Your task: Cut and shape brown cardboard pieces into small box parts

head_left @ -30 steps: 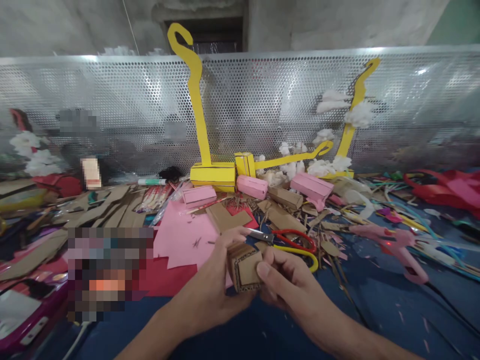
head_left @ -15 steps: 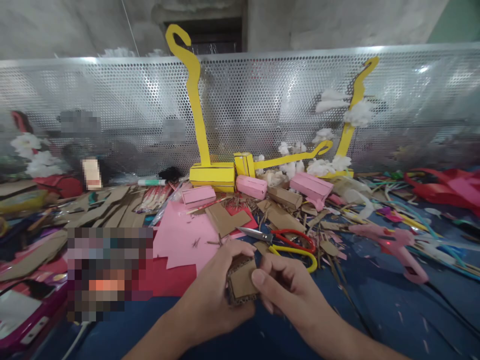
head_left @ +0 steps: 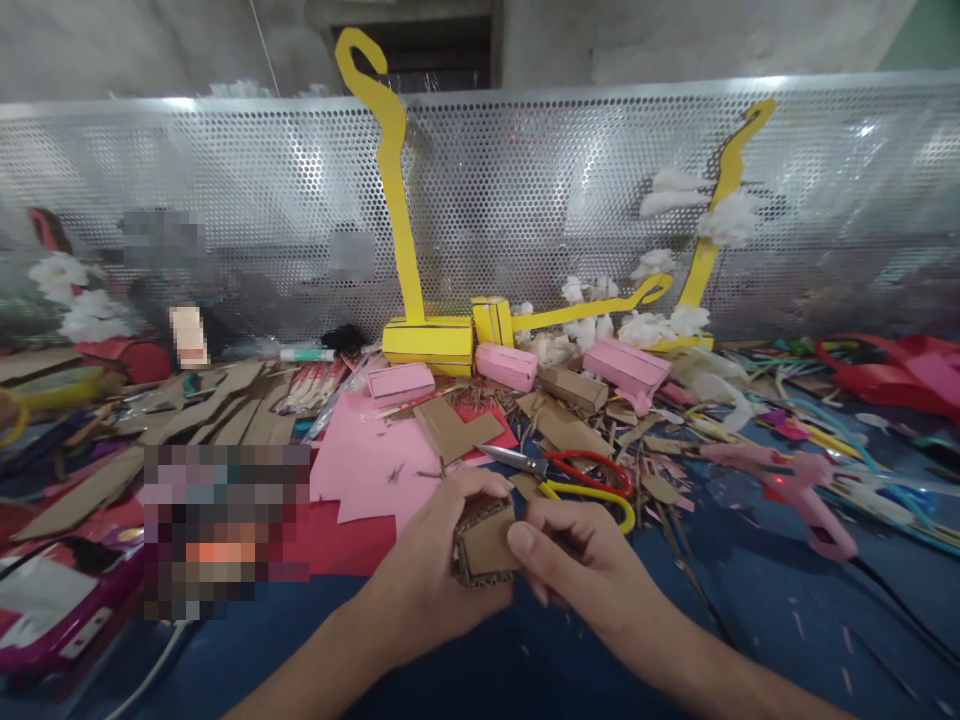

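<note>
My left hand (head_left: pixel 431 580) is wrapped round a small brown cardboard box (head_left: pixel 472 520) whose end faces me. My right hand (head_left: pixel 581 560) pinches a small flat cardboard piece (head_left: pixel 493 545) between thumb and fingers, and this piece lies against the end of the box. Just beyond my hands are scissors (head_left: pixel 544 466) with one red and one yellow handle, lying partly open. Pink sheet material (head_left: pixel 360 465) and an L-shaped cardboard piece (head_left: pixel 450 430) lie behind my left hand.
A pink glue gun (head_left: pixel 802 490) with a black cord lies at right. Yellow hook-topped stands (head_left: pixel 394 190), pink boxes (head_left: pixel 506 367) and cardboard scraps are at the back before a perforated metal panel (head_left: pixel 510 180). Cardboard strips (head_left: pixel 232 400) lie left.
The view has shifted slightly. The flat piece in my right hand now sits tilted and a little farther right against the box end. Both hands keep their hold.
</note>
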The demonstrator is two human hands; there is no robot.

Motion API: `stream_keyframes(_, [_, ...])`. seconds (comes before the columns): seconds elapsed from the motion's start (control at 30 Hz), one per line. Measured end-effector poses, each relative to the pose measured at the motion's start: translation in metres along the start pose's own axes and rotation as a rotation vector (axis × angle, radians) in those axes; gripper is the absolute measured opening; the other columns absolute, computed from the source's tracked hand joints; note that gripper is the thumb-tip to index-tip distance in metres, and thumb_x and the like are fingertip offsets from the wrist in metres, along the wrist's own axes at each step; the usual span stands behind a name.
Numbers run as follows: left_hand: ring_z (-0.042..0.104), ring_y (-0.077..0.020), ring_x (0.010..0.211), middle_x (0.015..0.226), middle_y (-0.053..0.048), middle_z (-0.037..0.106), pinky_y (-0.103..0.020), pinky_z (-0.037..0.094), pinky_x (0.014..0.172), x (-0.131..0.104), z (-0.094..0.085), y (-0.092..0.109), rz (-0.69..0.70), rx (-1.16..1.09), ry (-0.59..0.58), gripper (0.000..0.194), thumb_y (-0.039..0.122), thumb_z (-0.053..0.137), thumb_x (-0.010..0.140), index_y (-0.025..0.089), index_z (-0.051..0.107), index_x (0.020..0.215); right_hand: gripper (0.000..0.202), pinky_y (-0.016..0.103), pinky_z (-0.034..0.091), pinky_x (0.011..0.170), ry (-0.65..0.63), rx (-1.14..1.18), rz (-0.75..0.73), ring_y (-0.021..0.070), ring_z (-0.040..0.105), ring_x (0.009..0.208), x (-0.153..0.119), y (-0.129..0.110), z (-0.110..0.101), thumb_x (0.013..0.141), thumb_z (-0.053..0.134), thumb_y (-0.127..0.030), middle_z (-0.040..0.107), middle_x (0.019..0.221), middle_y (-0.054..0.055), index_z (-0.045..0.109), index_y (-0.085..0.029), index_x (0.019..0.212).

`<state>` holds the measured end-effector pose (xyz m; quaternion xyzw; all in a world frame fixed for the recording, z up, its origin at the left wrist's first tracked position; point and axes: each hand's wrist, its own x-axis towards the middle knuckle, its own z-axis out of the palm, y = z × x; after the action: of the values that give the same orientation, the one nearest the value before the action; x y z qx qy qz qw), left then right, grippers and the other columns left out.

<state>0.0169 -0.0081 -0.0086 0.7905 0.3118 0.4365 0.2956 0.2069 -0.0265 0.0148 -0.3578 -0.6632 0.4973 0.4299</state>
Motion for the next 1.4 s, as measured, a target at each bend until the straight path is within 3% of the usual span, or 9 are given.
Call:
stream_keyframes(0.33, [0.061,-0.0250,0.115,0.125,-0.005,0.056,-0.037,0.055,0.090,0.000,-0.002,-0.002,-0.009,-0.030,-0.048,0.065,0.003,0.068,0.075,0.034,0.043,0.126,0.055,0.027,0.028,0.052,-0.018,-0.010,-0.026,0.0098,0.039,0.053,0.000,0.011,-0.001,0.099,0.054,-0.058,0.044,0.055,-0.005,0.051,-0.020,0.061])
stream_keyframes(0.73, [0.061,-0.0253,0.113,0.125,-0.006,0.057,-0.039,0.054,0.091,0.002,-0.001,-0.005,0.058,0.010,-0.043,0.064,0.006,0.070,0.076,0.033,0.044,0.127,0.055,0.026,0.029,0.052,-0.012,-0.073,-0.063,0.0104,0.041,0.053,0.000,0.010,-0.003,0.098,0.054,-0.059,0.046,0.054,-0.004,0.051,-0.020,0.060])
stream_keyframes(0.93, [0.064,-0.0241,0.108,0.135,-0.009,0.054,-0.037,0.055,0.087,0.000,-0.005,-0.007,0.046,-0.015,-0.049,0.070,0.004,0.071,0.076,0.033,0.042,0.132,0.053,0.026,0.030,0.054,-0.004,-0.079,-0.078,0.0106,0.042,0.054,-0.001,0.009,-0.001,0.100,0.054,-0.056,0.048,0.055,-0.004,0.052,-0.020,0.061])
stream_keyframes(1.1, [0.053,-0.0278,0.132,0.134,-0.006,0.056,-0.042,0.047,0.106,0.000,-0.006,-0.014,0.179,0.039,-0.012,0.070,0.003,0.070,0.078,0.036,0.042,0.133,0.044,0.025,0.030,0.053,0.008,-0.017,-0.080,0.0102,0.040,0.055,-0.002,0.007,-0.001,0.096,0.061,-0.052,0.047,0.060,-0.005,0.054,-0.020,0.067])
stream_keyframes(1.4, [0.059,-0.0255,0.119,0.127,-0.007,0.056,-0.038,0.053,0.095,-0.001,-0.009,-0.010,0.066,0.075,-0.040,0.065,0.007,0.072,0.078,0.034,0.042,0.129,0.041,0.024,0.029,0.053,-0.024,0.006,-0.073,0.0098,0.039,0.057,0.000,0.006,0.000,0.096,0.063,-0.049,0.046,0.061,-0.006,0.054,-0.020,0.069])
